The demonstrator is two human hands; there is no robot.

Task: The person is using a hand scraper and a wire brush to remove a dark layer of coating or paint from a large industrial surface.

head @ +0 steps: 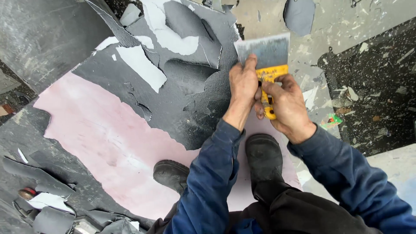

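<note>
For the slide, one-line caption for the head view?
Both hands, left hand and right hand, grip a yellow-handled scraper against peeling dark coating over pink surface.

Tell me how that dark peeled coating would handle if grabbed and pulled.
The dark coating is probably thin and floppy: its lifted flaps curl and fold. It likely tears easily, given the ragged edges against the pink surface. The loose scraps look light for their size.

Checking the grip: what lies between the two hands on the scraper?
In the head view, only the scraper's yellow handle shows between the left hand and right hand.
</note>
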